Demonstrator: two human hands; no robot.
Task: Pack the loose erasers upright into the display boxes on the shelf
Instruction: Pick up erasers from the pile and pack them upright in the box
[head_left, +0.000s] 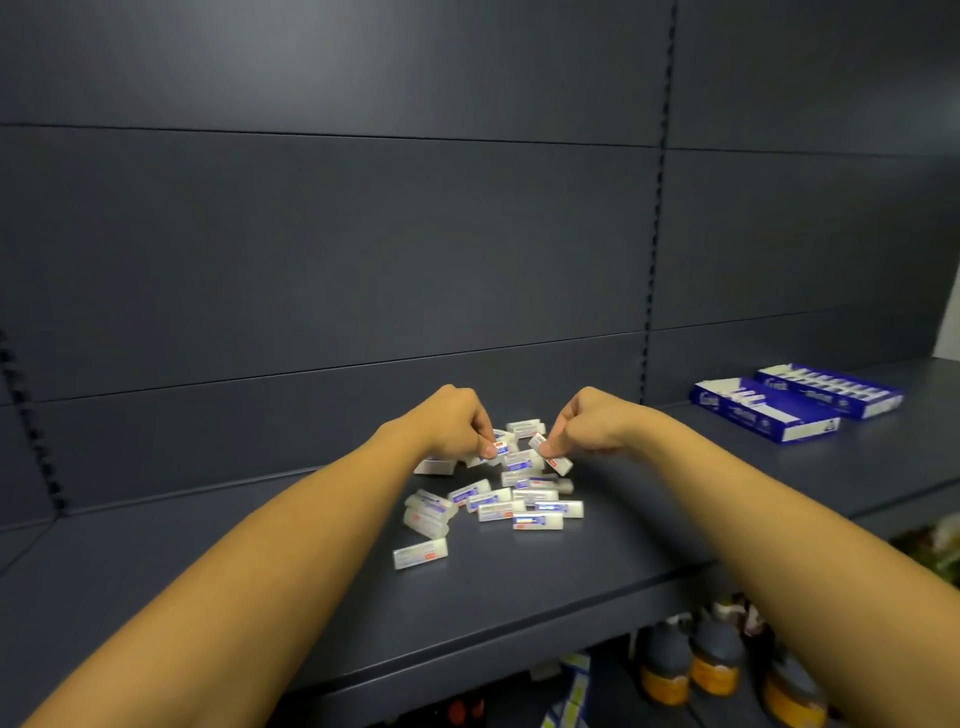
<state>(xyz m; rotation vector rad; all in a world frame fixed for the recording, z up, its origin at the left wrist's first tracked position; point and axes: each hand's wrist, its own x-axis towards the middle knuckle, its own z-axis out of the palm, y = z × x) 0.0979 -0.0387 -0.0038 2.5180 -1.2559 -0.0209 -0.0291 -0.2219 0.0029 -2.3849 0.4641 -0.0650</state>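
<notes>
Several loose white erasers with blue and red sleeves lie in a pile (498, 501) on the dark shelf (208, 561). My left hand (457, 421) is over the far side of the pile, its fingers pinched on an eraser (500, 448). My right hand (587, 423) pinches another eraser (551, 454), tilted just above the pile. Two blue display boxes sit at the far right of the shelf: the nearer one (763, 410) is partly filled, the farther one (831, 389) holds a row of upright erasers.
The shelf's grey back panel (363, 234) rises right behind the pile. Below the shelf's front edge (519, 639) stand dark bottles with yellow labels (711, 660) and other goods on a lower level.
</notes>
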